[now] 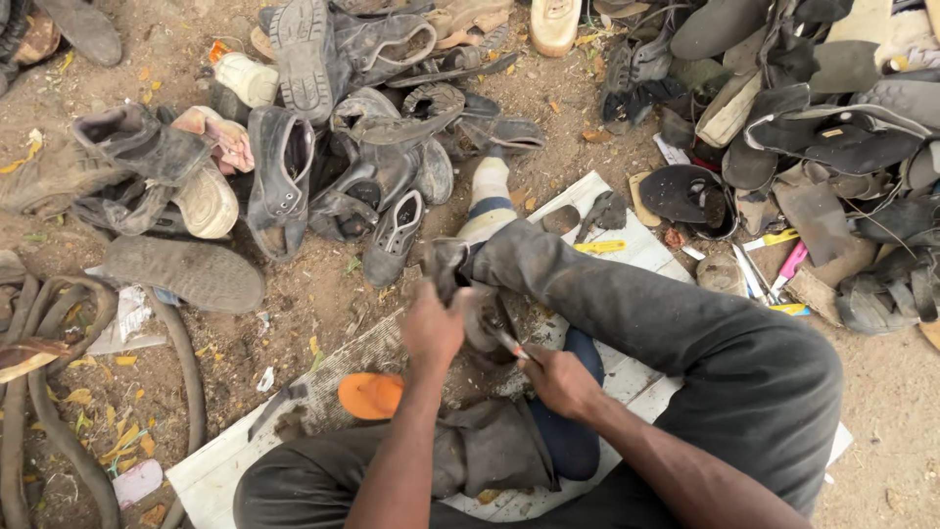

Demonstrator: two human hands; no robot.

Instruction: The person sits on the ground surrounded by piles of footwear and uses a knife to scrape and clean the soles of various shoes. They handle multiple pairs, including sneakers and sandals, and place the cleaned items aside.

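Observation:
I sit on a white board (211,475) on the dirt with my legs crossed. My left hand (433,326) grips a worn dark shoe (452,269) held over my lap. Beside it, my right hand (560,380) holds a small tool (505,342) whose tip touches the shoe. A sock with a blue stripe (488,201) covers my right foot, stretched out ahead. Under my arms an orange sandal (370,394) lies on the board.
A heap of old dark shoes (323,147) lies ahead on the left, another heap of soles and sandals (822,127) on the right. Rubber hose (39,411) curls at the left. A yellow-handled tool (599,247) and pens (774,264) lie near my leg.

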